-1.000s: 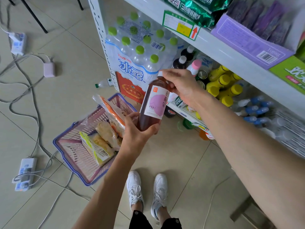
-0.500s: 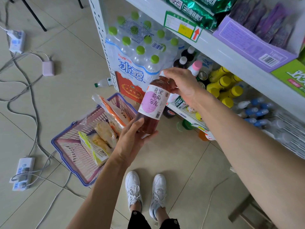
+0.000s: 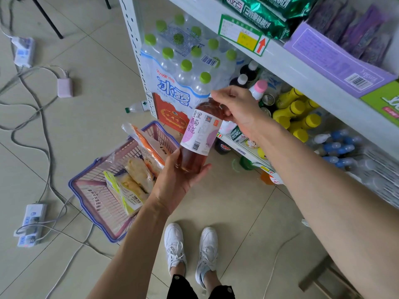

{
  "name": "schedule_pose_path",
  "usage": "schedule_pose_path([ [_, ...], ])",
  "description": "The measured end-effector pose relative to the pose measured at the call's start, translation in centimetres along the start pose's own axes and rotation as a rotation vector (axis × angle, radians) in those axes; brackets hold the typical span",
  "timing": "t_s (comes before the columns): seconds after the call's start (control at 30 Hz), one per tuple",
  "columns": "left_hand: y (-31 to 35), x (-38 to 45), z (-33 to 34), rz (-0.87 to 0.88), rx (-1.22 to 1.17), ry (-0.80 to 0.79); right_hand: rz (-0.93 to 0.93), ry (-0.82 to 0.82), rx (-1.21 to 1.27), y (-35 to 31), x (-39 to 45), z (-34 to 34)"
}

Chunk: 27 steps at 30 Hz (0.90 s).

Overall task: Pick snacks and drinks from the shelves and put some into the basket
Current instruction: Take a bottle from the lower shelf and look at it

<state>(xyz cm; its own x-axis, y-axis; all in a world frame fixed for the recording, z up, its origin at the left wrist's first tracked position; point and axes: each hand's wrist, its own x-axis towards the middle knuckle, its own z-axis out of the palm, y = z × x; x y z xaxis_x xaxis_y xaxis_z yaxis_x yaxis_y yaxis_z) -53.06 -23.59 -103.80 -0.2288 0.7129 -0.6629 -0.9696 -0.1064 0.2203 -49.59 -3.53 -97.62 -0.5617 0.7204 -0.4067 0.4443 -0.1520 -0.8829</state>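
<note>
The bottle (image 3: 198, 134) hangs above the basket (image 3: 97, 197), right hand (image 3: 235, 111) gripping its neck, left hand (image 3: 179, 180) cupping its base. If dropped, it would likely crush the snack bags (image 3: 131, 182) below.

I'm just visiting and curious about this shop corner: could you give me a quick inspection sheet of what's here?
Surface: pale tiled floor.
Job's things: tea bottle held in both hands; basket on the floor holding snack packs.
Clutter: small bottle lying on the floor by the shelf.
Grippers: left hand cradles the bottle's base; right hand grips its neck.
Cables: cords and power strips on the floor.
Surroundings: shelf with water pack and yellow-capped bottles.
</note>
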Motion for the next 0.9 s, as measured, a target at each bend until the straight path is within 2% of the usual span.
schedule_pose_path([
  [0.33, 0.1, 0.4, 0.3, -0.004, 0.014, 0.040, -0.005, 0.021, 0.001, 0.3, 0.5, -0.1],
  [0.57, -0.1, 1.1, 0.3, -0.093, 0.133, 0.107, 0.004, 0.016, -0.035, 0.3, 0.8, -0.1],
  [0.9, 0.0, 1.3, 0.2, -0.170, 0.269, 0.064, -0.035, -0.059, -0.092, -0.2, 0.5, -0.5],
])
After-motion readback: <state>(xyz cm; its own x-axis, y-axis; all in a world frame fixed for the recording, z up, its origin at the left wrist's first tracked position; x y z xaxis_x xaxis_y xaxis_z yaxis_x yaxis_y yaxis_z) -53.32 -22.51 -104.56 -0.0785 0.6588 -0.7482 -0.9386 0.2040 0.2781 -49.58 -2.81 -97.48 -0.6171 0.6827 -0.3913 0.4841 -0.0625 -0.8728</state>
